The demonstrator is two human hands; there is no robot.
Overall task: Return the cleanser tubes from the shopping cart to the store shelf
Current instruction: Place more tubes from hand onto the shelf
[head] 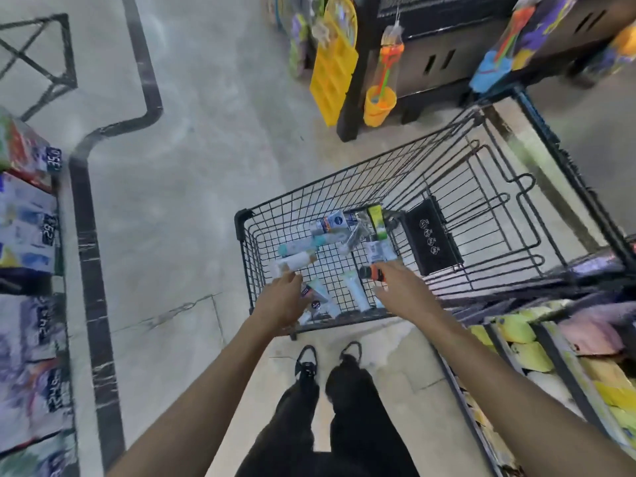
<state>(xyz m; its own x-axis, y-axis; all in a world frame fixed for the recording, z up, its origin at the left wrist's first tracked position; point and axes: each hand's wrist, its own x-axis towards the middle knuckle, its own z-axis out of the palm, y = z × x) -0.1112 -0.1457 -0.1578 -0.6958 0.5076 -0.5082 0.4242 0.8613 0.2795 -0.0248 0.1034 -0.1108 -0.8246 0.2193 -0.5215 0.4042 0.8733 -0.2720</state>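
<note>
Both hands (left [280, 301], right [401, 287]) grip tubes [292, 261] over cart [344, 187]

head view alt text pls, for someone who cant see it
Seen from above, a person reaches both arms into a black wire shopping cart scattered with cleanser tubes; the right hand pinches an orange and black item, and the left hand holds a white tube. Stocked store shelves line both sides of the aisle.

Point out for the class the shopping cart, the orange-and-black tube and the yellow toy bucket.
shopping cart [241, 222]: head view, on its near left corner rim.
orange-and-black tube [369, 272]: head view, on its middle, at the right hand's fingertips.
yellow toy bucket [378, 108]: head view, on its side wall.
</note>
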